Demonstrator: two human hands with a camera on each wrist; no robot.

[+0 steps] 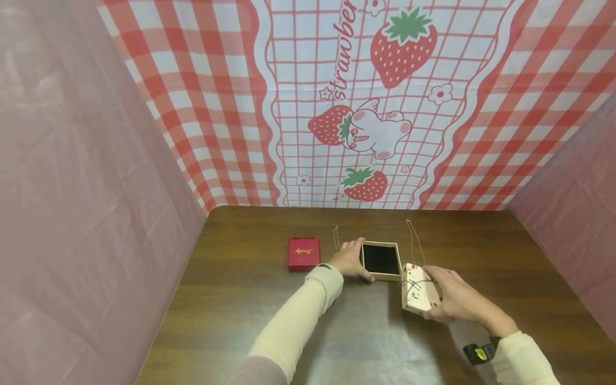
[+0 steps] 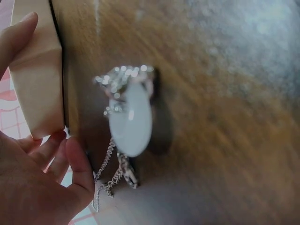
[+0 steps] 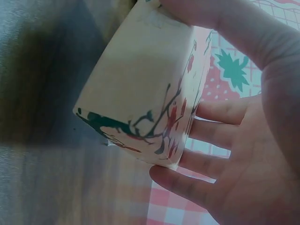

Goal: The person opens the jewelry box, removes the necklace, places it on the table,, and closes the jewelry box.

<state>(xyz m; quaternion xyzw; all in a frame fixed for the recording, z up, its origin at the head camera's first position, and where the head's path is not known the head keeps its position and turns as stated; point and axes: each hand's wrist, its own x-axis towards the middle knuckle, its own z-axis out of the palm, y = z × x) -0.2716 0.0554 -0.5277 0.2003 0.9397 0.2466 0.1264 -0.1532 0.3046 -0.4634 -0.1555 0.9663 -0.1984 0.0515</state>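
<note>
My left hand grips the left side of a small box base lined in black, thumb at the near corner and fingers at the far one. Raised at a tilt beside it, a cream box lid printed with dark branches and red blossoms is held by my right hand. The right wrist view shows the thumb on one side of the lid and fingers along the other. Beside my left hand lies a necklace with a glossy white pendant; its fine chain shows behind that hand.
A red box with gold lettering sits left of my left hand. Another thin chain stretches over the table behind the lid. The brown wooden table meets a strawberry-printed cloth at the back, with pink cloth on both sides.
</note>
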